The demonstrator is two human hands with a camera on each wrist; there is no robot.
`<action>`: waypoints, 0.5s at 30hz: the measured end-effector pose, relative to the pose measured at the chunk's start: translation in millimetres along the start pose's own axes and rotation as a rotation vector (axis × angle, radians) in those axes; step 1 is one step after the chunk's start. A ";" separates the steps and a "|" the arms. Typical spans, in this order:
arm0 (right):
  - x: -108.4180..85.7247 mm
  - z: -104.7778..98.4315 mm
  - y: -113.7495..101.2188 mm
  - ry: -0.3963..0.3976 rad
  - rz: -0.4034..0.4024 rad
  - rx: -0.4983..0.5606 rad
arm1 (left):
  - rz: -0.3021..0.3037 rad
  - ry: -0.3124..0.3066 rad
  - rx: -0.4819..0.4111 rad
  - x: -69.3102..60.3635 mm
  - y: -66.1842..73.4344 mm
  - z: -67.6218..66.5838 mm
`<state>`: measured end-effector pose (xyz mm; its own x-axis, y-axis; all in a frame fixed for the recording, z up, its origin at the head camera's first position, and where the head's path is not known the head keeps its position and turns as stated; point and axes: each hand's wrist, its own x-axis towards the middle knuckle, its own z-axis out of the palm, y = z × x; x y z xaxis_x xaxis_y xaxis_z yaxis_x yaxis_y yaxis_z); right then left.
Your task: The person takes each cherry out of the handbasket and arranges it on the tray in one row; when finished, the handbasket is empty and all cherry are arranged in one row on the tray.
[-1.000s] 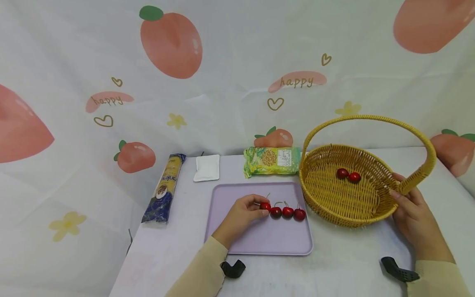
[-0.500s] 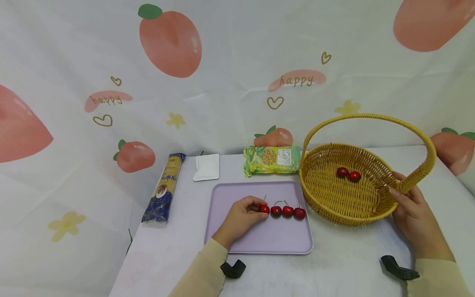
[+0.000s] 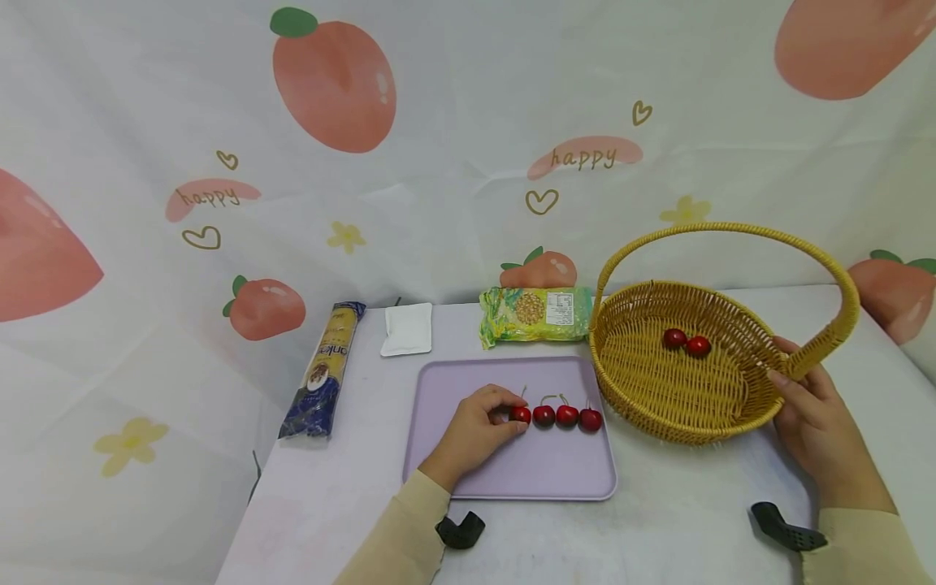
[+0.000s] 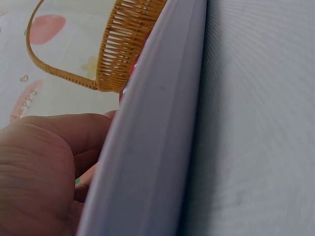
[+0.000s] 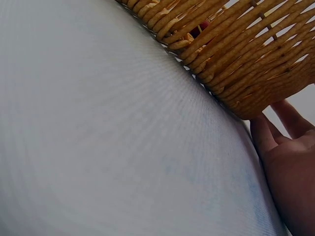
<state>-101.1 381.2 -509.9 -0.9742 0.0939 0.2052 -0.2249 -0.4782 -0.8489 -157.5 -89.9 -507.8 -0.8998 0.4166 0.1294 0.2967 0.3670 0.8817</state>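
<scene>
At the left end of a row on the lilac tray (image 3: 512, 479), a red cherry (image 3: 520, 415) with its stem up sits between the thumb and fingers of my left hand (image 3: 478, 426), which pinches it. Three more cherries stand to its right: a dark one (image 3: 543, 417), a red one (image 3: 566, 418) and a dark red one (image 3: 590, 420). My right hand (image 3: 812, 414) grips the right rim of the yellow wicker basket (image 3: 658, 390) by the handle's base. Two cherries (image 3: 686, 343) lie inside. In the left wrist view the tray's edge (image 4: 142, 132) hides my left fingertips.
A green and yellow packet (image 3: 537, 315) lies behind the tray, beside the basket. Further left are a white sachet (image 3: 407, 330) and a long blue and yellow pasta bag (image 3: 324, 370). A printed cloth (image 3: 439, 162) hangs at the table's back edge.
My left hand has shifted the leftmost cherry slightly left and down, opening a small gap to its neighbour. My right hand and the basket stay in place.
</scene>
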 end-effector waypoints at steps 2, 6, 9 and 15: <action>0.6 0.3 -0.1 0.005 -0.001 -0.009 | 0.008 0.002 0.005 0.2 0.0 0.0; 1.6 0.3 0.4 0.011 -0.002 -0.020 | 0.010 -0.003 0.007 -0.2 0.1 -0.1; 1.6 -0.1 1.1 0.005 -0.005 -0.010 | 0.007 -0.010 -0.002 -0.6 0.0 0.2; 1.4 -1.2 2.3 0.001 -0.009 0.006 | -0.022 -0.018 -0.027 -1.1 1.0 0.1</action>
<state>-103.0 381.2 -512.1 -0.9722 0.0990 0.2122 -0.2334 -0.4830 -0.8439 -156.2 -89.9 -507.1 -0.8999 0.4239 0.1023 0.2685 0.3537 0.8960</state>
